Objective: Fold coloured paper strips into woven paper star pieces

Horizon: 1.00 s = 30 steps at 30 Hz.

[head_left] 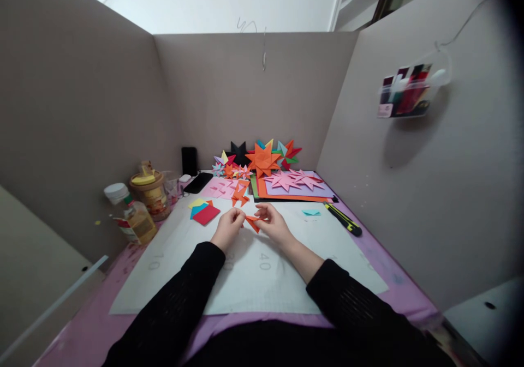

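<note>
While the left hand (231, 224) and right hand (273, 224) pinch the folded orange paper (254, 224) over the white mat (167, 288), its visible tip points toward the mat's near edge, long axis slanting rightward; both hands partly obstruct view. Red card (207, 215) lies on the mat's left, cutter (343, 219) along its right edge.

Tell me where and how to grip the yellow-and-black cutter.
I'd grip the cutter mid-body, right hand coming from above: it lies flat to that hand's right, slanting, its rounded black end nearer the camera, its long body exposed for a pinch.
</note>
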Motion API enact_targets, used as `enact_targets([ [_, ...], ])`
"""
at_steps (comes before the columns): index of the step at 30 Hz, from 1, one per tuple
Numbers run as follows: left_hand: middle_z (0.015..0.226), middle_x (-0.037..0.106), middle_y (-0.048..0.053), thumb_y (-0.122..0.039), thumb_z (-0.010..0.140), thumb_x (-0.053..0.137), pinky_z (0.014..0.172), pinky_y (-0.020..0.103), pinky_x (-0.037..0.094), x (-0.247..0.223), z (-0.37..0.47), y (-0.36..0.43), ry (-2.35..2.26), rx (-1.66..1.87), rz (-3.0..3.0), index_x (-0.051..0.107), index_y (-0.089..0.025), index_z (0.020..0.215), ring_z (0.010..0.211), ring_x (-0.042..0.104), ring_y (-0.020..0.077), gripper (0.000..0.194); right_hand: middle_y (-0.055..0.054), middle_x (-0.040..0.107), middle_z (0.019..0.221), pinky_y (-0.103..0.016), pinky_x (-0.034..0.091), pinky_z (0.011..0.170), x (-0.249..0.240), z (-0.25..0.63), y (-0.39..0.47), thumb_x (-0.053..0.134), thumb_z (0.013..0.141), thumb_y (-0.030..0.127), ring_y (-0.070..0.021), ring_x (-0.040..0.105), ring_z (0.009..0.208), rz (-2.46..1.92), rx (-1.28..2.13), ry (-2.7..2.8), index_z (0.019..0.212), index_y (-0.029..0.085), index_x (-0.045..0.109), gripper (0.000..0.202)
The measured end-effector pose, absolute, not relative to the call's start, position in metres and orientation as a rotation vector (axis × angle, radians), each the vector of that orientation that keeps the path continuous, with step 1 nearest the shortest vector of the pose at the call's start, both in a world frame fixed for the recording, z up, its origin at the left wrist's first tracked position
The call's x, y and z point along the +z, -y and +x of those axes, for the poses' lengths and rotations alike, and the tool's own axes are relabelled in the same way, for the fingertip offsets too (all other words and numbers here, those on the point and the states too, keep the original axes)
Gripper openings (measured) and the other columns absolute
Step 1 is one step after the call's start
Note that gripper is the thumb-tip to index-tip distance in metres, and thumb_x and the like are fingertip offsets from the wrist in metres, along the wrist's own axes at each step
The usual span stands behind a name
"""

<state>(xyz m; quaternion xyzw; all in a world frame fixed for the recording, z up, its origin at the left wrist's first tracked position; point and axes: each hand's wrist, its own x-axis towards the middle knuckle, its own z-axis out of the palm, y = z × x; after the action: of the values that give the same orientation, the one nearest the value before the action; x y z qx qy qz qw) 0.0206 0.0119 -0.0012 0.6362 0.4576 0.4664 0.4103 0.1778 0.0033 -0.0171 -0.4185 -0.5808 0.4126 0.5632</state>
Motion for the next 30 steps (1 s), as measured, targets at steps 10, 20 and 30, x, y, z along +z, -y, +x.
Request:
enact_targets([
  [10, 0.065, 0.057, 0.000, -0.041, 0.074, 0.055, 0.046, 0.019, 0.040, -0.0018, 0.0258, -0.0104, -1.006, 1.053, 1.563, 0.055, -0.014, 0.079, 0.058, 0.053, 0.0113, 0.028, -0.006, 0.067, 0.082, -0.030, 0.047, 0.071, -0.0142, 0.1748, 0.0001, 0.059, 0.071, 0.031, -0.0183, 0.060, 0.076, -0.985, 0.848, 1.407, 0.082, 0.017, 0.067, 0.020],
  [20, 0.064, 0.059, 0.002, -0.035, 0.071, 0.058, 0.046, 0.019, 0.041, 0.0017, 0.0261, -0.0075, -0.989, 1.094, 1.487, 0.058, -0.012, 0.077, 0.056, 0.055, 0.0112, 0.023, -0.003, 0.063, 0.067, -0.025, 0.043, 0.055, -0.0168, 0.1743, -0.0027, 0.063, 0.068, 0.032, -0.0129, 0.054, 0.058, -0.935, 1.069, 1.285, 0.081, 0.015, 0.065, 0.021],
  [30, 0.064, 0.060, 0.002, -0.033, 0.072, 0.055, 0.047, 0.019, 0.042, 0.0033, 0.0257, -0.0073, -0.993, 1.101, 1.456, 0.059, -0.013, 0.074, 0.059, 0.057, 0.0124, 0.020, -0.002, 0.063, 0.066, -0.024, 0.041, 0.053, -0.0198, 0.1731, -0.0038, 0.064, 0.067, 0.034, -0.0117, 0.053, 0.054, -0.901, 1.126, 1.203, 0.082, 0.016, 0.065, 0.024],
])
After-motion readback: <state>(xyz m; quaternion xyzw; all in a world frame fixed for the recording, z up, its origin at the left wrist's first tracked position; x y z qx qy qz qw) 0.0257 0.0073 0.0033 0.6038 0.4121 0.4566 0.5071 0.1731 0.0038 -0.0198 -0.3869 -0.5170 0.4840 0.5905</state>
